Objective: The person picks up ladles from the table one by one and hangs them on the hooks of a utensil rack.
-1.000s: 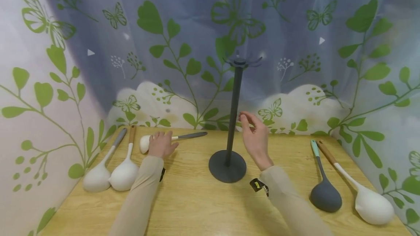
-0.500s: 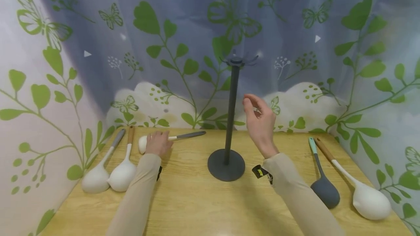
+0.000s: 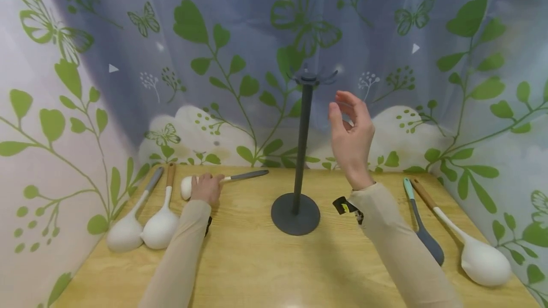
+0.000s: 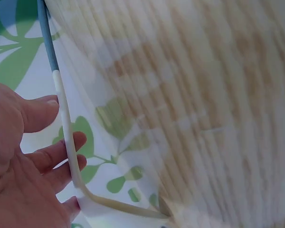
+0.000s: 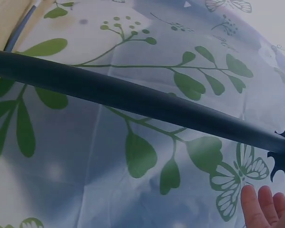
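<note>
- The left hand (image 3: 207, 189) is over a white ladle with a grey handle (image 3: 186, 187), left of the middle of the frame. The ladle lies on its side at the back of the table (image 3: 257, 270).
- In the left wrist view, the left thumb and fingers (image 4: 47, 159) are loose and spread, and the handle crosses in front of the fingers. I cannot tell if they touch it.
- The right hand (image 3: 353, 139) is in the air, right of the middle, with its fingers a bit bent and nothing in it. It is near the hooks (image 3: 309, 79) of the dark stand (image 3: 302, 141) but apart from them.
- 2 more white ladles (image 3: 160, 229) lie at the left side of the frame. At the right side lie 1 dark ladle (image 3: 432, 246) and 1 white ladle with a brown handle (image 3: 485, 265).
- The step in hand seems to be reaching for the ladle. It is not picked up yet.
- The next move seems to call for the left fingers to close round the handle, and for the right hand to keep off the stand's pole.
</note>
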A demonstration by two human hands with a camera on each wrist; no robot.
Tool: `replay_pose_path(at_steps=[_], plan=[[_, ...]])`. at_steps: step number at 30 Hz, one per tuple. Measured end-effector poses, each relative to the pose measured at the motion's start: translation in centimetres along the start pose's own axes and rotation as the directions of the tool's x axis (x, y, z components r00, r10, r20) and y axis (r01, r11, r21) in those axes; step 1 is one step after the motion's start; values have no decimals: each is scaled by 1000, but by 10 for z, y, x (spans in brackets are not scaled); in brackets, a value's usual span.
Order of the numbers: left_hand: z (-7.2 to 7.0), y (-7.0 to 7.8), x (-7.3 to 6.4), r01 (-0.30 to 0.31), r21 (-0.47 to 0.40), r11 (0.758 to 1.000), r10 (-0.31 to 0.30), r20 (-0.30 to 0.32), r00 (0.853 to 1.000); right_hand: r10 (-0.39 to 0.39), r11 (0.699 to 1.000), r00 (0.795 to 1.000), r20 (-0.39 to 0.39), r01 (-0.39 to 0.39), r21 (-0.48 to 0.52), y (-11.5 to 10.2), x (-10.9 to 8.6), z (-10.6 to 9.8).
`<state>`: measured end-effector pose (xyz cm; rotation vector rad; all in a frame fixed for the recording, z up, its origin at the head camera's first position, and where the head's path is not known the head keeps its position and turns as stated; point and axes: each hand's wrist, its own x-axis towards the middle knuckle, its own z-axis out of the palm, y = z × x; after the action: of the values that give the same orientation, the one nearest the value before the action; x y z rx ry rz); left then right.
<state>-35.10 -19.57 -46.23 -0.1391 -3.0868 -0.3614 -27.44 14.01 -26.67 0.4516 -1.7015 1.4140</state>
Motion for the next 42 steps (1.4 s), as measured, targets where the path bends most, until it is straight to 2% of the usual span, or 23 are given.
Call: replay_pose_path(at_steps=[5, 13, 18, 23, 30, 37, 42], plan=[[-2, 2, 1, 7, -6, 1000, -6, 14, 1000, -7, 1000, 1000, 2, 7, -4, -8, 9, 1], [1, 0, 5, -16, 1, 1000, 16, -12, 1000, -42, 998, 999, -18, 41, -44, -21, 23, 0], [2, -1, 7, -12, 5, 1000, 12, -12, 1000, -101, 988, 994, 50, 106, -110, -29, 36, 3], [4, -2, 5, -6, -15, 1000, 5, -11, 1000, -209, 953, 968, 140, 234, -193, -28, 49, 4], [6, -1, 5, 5, 10, 1000, -5, -8, 1000, -173, 937, 939, 297, 250, -245, -29, 55, 4], [7, 0, 6, 10, 69, 998, -10, -8, 1000, -226, 918, 927, 300, 306, -253, -30, 59, 6], [10, -1, 7, -26, 54, 998, 29, -44, 999, -256, 906, 921, 295, 335, -259, -32, 62, 6]])
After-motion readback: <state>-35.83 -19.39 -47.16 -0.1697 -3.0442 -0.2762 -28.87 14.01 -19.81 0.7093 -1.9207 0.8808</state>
